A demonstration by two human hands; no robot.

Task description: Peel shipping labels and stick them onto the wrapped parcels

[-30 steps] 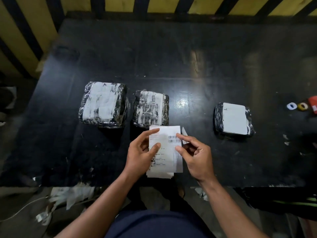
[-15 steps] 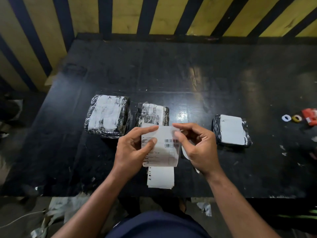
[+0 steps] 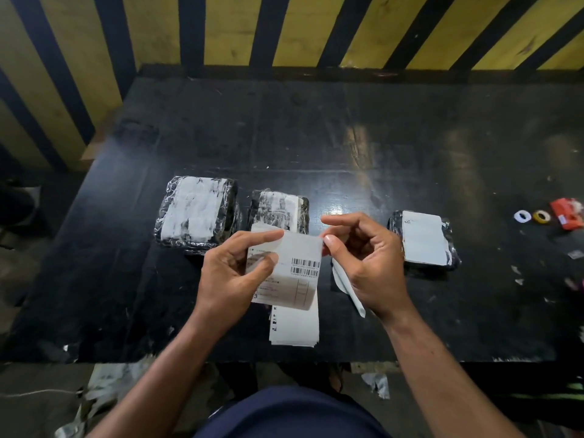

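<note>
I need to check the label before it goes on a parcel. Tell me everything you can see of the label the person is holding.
The shipping label is a white, thin paper rectangle with two stacked barcodes at its right, small print too small to read and a ruled box lower down. It is held above the black table, slightly curled. The left hand grips its left side; the right hand pinches its upper right corner. Its lower edge overlaps the label stack lying below.

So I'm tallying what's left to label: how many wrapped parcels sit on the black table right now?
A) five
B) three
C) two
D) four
B: three show on the table, a large parcel at the left, a smaller parcel beside it, and a third parcel off to the right.
</note>
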